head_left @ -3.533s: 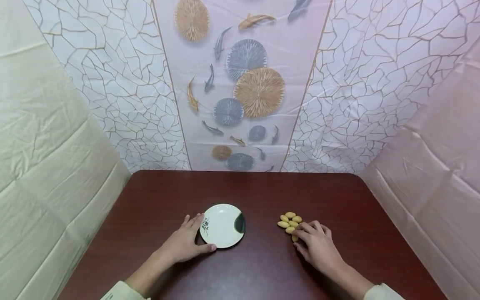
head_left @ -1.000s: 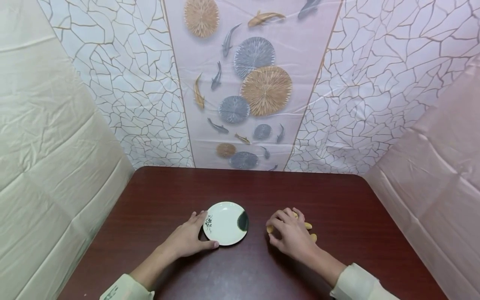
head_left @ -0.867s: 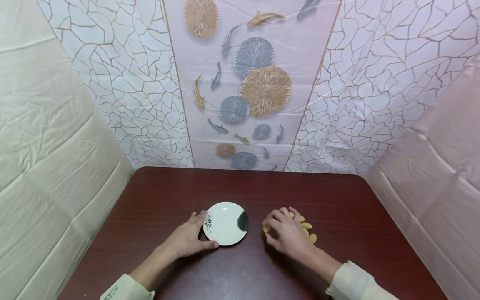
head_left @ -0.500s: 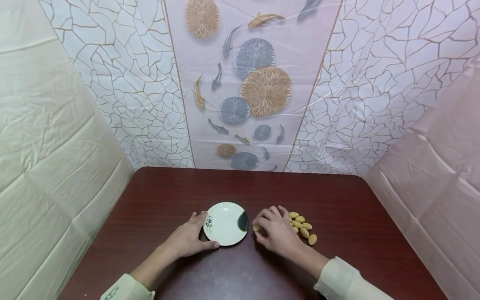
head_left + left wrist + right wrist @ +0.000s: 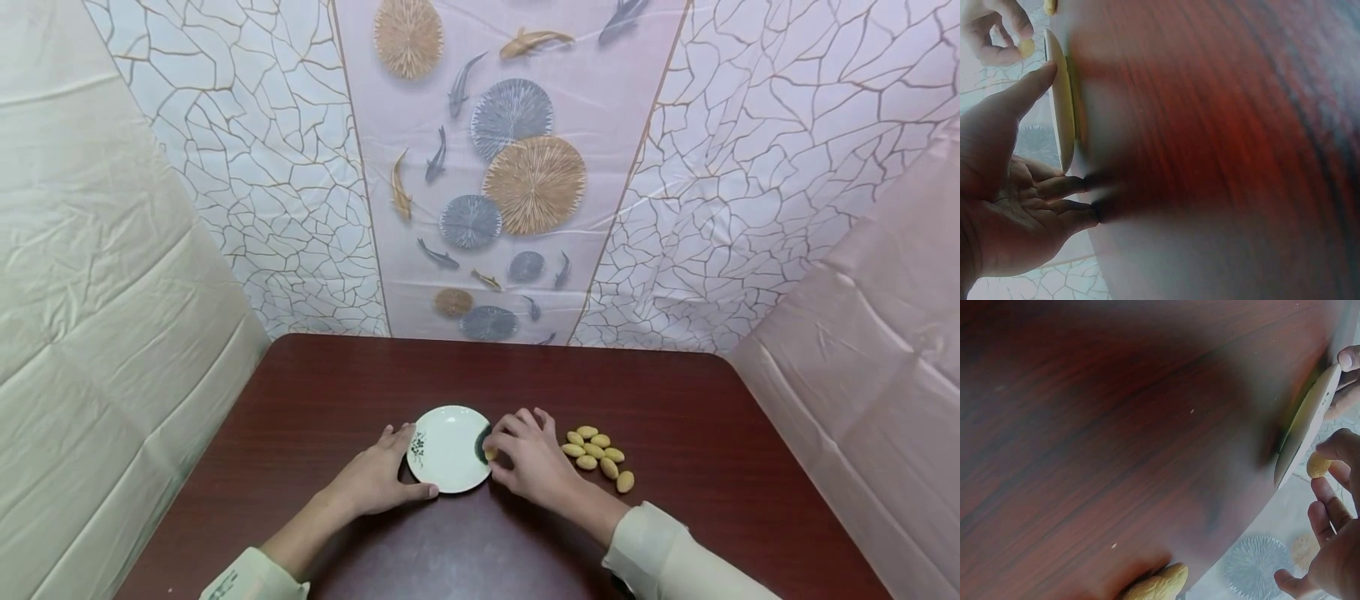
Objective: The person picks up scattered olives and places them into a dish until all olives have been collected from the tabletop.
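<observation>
A small round white plate [image 5: 448, 454], with a dark patch at its right edge and a plant print at its left, lies on the table. My left hand [image 5: 372, 481] rests against its left side, fingers fairly straight; the thumb touches the near rim. Between thumb and fingertips my right hand [image 5: 532, 460] pinches a small yellow oval piece [image 5: 1318, 465], its exact kind unclear. That piece is above the plate's right edge, apart from the surface in the right wrist view. Several similar yellow ovals [image 5: 592, 451] lie in a loose group right of the right hand; one up close looks wrinkled [image 5: 1159, 584].
The dark red-brown wooden table [image 5: 480, 550] has rounded far corners. A patterned cloth backdrop [image 5: 480, 167] hangs behind it, and pale cloth walls stand at left and right. Tiny pale crumbs [image 5: 1114, 545] show on the tabletop in the right wrist view.
My right hand has moved left from the group to the plate's right edge, carrying one yellow oval piece, which uncovers the others. The left hand stays at the plate.
</observation>
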Demonstrator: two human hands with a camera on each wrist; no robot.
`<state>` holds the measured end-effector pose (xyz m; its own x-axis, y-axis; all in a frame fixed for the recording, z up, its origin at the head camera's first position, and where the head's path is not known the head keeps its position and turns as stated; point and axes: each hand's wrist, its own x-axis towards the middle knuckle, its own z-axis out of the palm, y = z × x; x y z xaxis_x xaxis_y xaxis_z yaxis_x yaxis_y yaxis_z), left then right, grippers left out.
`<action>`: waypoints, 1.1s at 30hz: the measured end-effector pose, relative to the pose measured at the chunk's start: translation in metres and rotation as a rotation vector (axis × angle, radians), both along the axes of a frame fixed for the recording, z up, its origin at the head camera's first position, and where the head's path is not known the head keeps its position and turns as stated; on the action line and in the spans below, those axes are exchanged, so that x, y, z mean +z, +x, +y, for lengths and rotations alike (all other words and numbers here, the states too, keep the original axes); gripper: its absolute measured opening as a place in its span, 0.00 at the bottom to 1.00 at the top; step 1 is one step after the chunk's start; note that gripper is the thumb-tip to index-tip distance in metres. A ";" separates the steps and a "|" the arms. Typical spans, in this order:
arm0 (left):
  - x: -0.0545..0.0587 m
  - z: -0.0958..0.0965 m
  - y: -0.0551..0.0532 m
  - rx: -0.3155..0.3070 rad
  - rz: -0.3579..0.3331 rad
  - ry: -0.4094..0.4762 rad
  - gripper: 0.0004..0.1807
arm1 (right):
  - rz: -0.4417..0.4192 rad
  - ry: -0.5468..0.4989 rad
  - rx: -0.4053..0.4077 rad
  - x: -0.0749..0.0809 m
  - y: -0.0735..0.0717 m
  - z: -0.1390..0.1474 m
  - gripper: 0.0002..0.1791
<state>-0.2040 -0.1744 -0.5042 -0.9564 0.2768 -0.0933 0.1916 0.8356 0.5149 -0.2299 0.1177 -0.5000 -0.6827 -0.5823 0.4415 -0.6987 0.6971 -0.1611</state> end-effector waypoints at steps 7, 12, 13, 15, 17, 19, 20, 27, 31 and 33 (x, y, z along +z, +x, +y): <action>-0.002 -0.001 0.001 -0.001 0.002 0.010 0.66 | -0.061 0.004 0.011 -0.004 -0.004 -0.014 0.09; -0.003 -0.002 0.001 -0.003 -0.001 0.013 0.66 | -0.085 0.012 -0.003 -0.005 -0.007 -0.023 0.10; -0.004 -0.002 0.001 -0.003 0.000 0.012 0.66 | -0.090 0.013 -0.004 -0.006 -0.007 -0.024 0.10; -0.004 -0.002 0.001 -0.002 -0.001 0.009 0.66 | -0.092 0.023 -0.005 -0.007 -0.008 -0.028 0.09; -0.005 -0.003 0.000 -0.002 0.001 0.004 0.67 | -0.093 0.032 -0.002 -0.009 -0.009 -0.031 0.09; -0.005 -0.002 0.000 -0.002 0.001 0.001 0.67 | -0.092 0.040 0.002 -0.010 -0.010 -0.035 0.08; -0.005 -0.002 0.000 -0.002 -0.002 0.000 0.67 | -0.089 0.045 0.003 -0.011 -0.010 -0.036 0.08; -0.005 -0.001 0.000 -0.005 -0.007 0.000 0.67 | -0.094 0.044 0.000 -0.014 -0.011 -0.041 0.07; -0.006 -0.001 0.000 -0.005 0.001 0.004 0.67 | -0.089 0.043 0.000 -0.015 -0.012 -0.042 0.07; -0.006 -0.002 -0.001 -0.005 0.005 0.005 0.67 | -0.085 0.041 0.001 -0.015 -0.013 -0.042 0.07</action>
